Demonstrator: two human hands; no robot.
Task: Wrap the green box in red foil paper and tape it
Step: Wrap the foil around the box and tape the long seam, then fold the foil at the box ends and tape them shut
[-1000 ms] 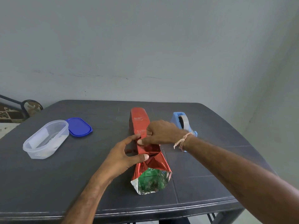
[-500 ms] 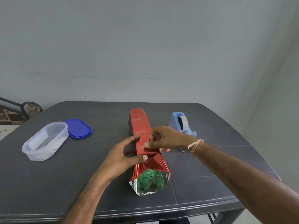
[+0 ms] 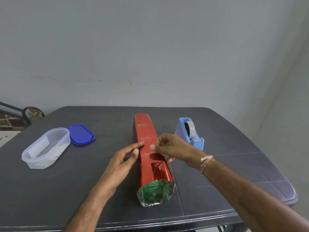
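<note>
Sitting beside clear tub [image 3: 45,148]: blue lid [image 3: 81,134]; red foil [image 3: 147,148] sleeves green box [image 3: 155,193].

I am seeing a clear oval plastic container [image 3: 33,162] sitting mouth-up on the left part of the dark grey table [image 3: 50,198]. A blue lid [image 3: 81,134] is lying flat just beside its far end; I cannot tell whether the two are touching. A pale grey wall [image 3: 150,47] is rising behind the table. At the far left, a dark curved metal frame [image 3: 25,113] is showing over some patterned fabric [image 3: 10,122].
</note>
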